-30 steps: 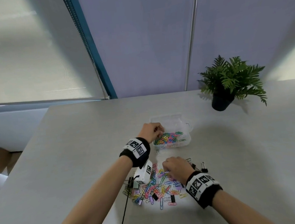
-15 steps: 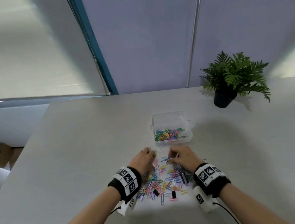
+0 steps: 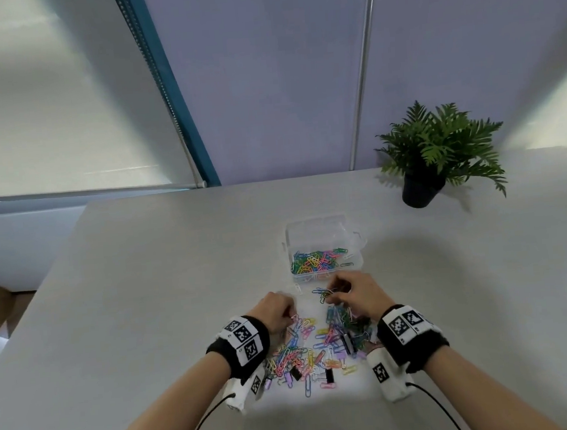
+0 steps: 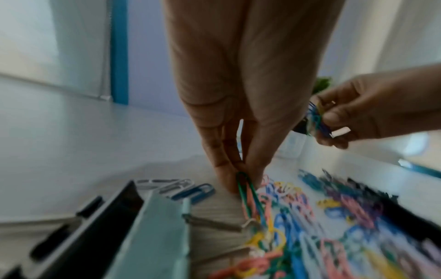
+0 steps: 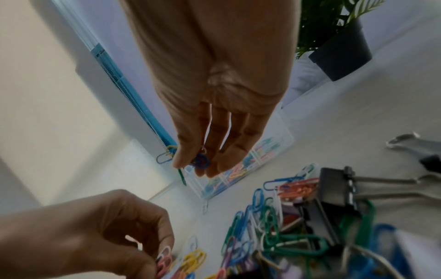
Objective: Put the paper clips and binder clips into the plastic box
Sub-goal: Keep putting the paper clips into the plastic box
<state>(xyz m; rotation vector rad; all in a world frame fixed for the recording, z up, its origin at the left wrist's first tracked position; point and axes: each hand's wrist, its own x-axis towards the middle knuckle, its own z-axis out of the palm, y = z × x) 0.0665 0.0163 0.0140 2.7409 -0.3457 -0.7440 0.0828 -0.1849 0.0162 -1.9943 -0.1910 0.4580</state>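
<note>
A heap of coloured paper clips (image 3: pixel 314 344) mixed with black binder clips (image 3: pixel 347 343) lies on the table in front of me. Just beyond it stands the clear plastic box (image 3: pixel 327 274), lid open, with several paper clips inside. My left hand (image 3: pixel 292 317) is down at the heap's left edge and pinches a few clips, a green paper clip (image 4: pixel 244 184) among them. My right hand (image 3: pixel 332 294) is raised at the heap's far side, just short of the box (image 5: pixel 253 164), and holds a small bunch of paper clips (image 4: pixel 315 119) between thumb and fingers (image 5: pixel 188 156).
A potted fern (image 3: pixel 437 155) stands at the table's back right. A large black binder clip (image 5: pixel 336 188) with silver handles lies at the heap's right side. The grey table (image 3: pixel 146 293) reaches left to an edge with floor below. Cables trail from both wrist cameras.
My left hand came back from the box to the heap and took hold of clips. My right hand gathered a bunch of clips and moved it toward the box.
</note>
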